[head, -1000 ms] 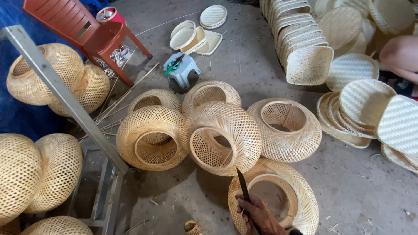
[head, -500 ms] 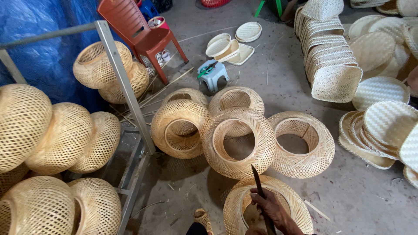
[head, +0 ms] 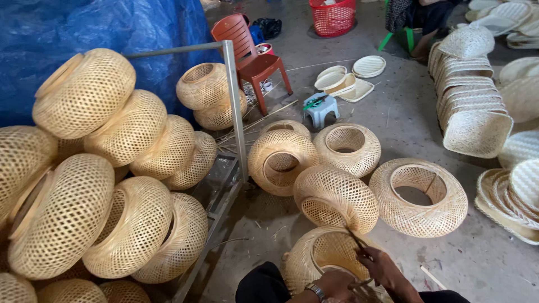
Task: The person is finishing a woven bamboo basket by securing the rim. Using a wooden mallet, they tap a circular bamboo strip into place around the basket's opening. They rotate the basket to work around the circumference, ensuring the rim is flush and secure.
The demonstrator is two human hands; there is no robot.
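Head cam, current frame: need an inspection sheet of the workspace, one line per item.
Surface: bare concrete floor, stray bamboo slivers.
Job's things: woven bamboo shade at the person's knees; dark thin tool over its opening.
Clutter: finished shades on metal rack; loose shades, flat tray stack, small grey stool, red chair.
Grippers: right hand grips the tool; left hand on the shade rim.
Cables: nothing seen.
Surroundings: blue tarp, red basket, another person seated far back.
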